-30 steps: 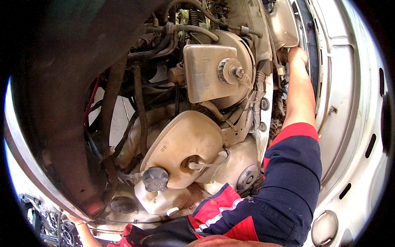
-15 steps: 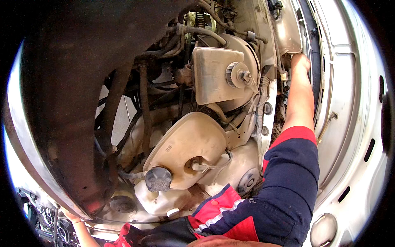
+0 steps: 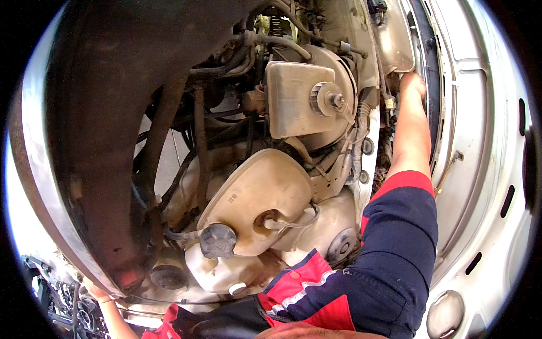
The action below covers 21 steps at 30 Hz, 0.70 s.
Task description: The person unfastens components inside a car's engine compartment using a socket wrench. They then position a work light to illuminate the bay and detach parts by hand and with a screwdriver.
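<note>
Tan capped reservoir, contents unclear, hands apart

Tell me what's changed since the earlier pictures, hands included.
Mainly the view shifted: since the first picture, the square tank and capped reservoir sit slightly further right in the frame. The right hand and pale casing appear slightly lower together. No taking hold or letting go shows; grip details are unclear. Stayed: right hand at the casing's end, left hand near the dark panel.
</note>
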Each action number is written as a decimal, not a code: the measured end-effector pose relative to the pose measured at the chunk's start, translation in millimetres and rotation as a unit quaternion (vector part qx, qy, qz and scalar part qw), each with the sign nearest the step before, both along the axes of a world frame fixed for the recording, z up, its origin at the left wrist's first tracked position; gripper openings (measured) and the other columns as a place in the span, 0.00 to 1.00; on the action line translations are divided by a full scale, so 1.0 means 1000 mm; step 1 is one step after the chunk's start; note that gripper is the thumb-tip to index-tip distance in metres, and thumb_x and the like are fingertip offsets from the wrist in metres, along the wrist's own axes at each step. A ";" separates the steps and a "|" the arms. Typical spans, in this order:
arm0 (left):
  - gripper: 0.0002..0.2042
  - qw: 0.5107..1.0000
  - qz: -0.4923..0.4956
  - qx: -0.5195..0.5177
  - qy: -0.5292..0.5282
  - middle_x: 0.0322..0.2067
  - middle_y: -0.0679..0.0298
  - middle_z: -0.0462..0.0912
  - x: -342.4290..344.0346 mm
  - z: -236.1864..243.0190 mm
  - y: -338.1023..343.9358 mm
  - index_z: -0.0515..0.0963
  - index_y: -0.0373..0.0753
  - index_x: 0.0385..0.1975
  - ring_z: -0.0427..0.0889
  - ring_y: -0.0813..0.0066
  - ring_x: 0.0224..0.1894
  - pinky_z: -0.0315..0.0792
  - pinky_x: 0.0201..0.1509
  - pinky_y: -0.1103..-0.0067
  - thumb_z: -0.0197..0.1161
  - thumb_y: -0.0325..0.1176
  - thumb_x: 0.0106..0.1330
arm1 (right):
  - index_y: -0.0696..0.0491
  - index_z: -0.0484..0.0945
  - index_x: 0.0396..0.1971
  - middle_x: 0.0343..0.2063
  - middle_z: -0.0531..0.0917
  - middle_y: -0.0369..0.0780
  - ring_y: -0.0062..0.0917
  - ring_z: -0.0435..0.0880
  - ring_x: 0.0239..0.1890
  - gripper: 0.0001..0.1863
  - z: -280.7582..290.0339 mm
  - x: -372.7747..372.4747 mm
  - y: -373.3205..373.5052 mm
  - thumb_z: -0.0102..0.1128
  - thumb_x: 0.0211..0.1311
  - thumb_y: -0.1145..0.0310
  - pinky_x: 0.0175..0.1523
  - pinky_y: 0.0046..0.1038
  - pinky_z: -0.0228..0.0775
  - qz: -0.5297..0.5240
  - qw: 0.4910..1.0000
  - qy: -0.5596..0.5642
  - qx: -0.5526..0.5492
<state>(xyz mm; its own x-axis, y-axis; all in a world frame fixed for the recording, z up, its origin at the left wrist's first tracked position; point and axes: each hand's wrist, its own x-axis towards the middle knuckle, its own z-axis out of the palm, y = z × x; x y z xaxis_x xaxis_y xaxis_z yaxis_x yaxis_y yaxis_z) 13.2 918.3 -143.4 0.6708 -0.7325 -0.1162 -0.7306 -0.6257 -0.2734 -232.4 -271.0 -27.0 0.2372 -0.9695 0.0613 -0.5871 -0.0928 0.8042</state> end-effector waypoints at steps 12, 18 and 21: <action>0.05 0.999 0.051 0.007 0.000 0.29 0.54 0.78 0.004 -0.005 0.001 0.77 0.36 0.33 0.77 0.52 0.36 0.70 0.42 0.63 0.56 0.29 0.62 | 0.47 0.87 0.37 0.42 0.86 0.41 0.32 0.86 0.46 0.09 0.005 0.013 0.026 0.58 0.62 0.67 0.42 0.34 0.81 0.053 0.998 0.042 0.004; 0.05 0.996 0.081 0.030 0.008 0.29 0.55 0.78 0.003 -0.010 0.005 0.76 0.36 0.32 0.77 0.52 0.36 0.70 0.43 0.63 0.56 0.30 0.61 | 0.47 0.86 0.40 0.43 0.86 0.40 0.34 0.85 0.47 0.11 -0.002 0.001 -0.011 0.59 0.62 0.67 0.40 0.36 0.81 0.038 0.998 0.040 -0.022; 0.05 0.995 0.086 0.048 0.019 0.29 0.55 0.78 0.006 -0.016 0.003 0.76 0.36 0.31 0.77 0.53 0.36 0.70 0.43 0.63 0.56 0.30 0.61 | 0.48 0.86 0.41 0.44 0.85 0.41 0.36 0.85 0.47 0.11 -0.003 -0.001 -0.006 0.59 0.61 0.67 0.40 0.38 0.81 0.007 0.999 0.050 -0.007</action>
